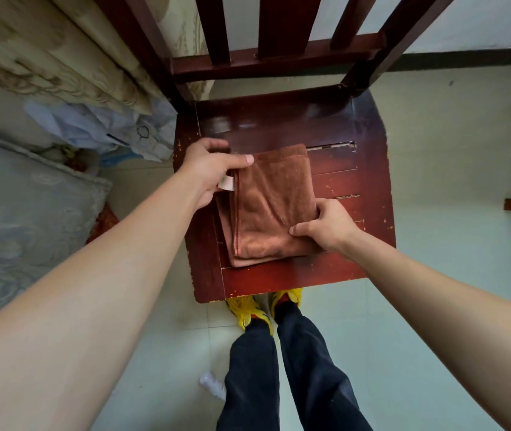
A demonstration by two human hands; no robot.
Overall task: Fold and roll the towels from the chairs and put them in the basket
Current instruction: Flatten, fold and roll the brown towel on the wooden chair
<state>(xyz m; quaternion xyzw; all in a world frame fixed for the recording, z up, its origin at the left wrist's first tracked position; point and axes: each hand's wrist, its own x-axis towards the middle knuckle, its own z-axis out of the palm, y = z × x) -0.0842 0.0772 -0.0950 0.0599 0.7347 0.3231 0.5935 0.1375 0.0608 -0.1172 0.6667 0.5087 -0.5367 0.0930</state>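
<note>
**Folded towel pinched at two edges on the chair seat**

Your left hand [209,168] lays its thumb flat on top of the brown towel [271,206] at the far left corner. Its other fingers curl round the edge (where they meet the cloth is hidden), so it reads as a pinch just above the white label [227,182]. Your right hand [325,227] grips the near right edge, thumb on top and fingers curled at the side.

The towel lies folded flat on the seat of the red wooden chair [369,181], towards its left side. The basket is not in view.

The risk, as I judge it, is in the layers, which sit unevenly along the left edge. If you start the roll with a slack grip, they could slide apart and the roll come out crooked. A hard pull towards you could also drag the towel off the front of the seat.
</note>
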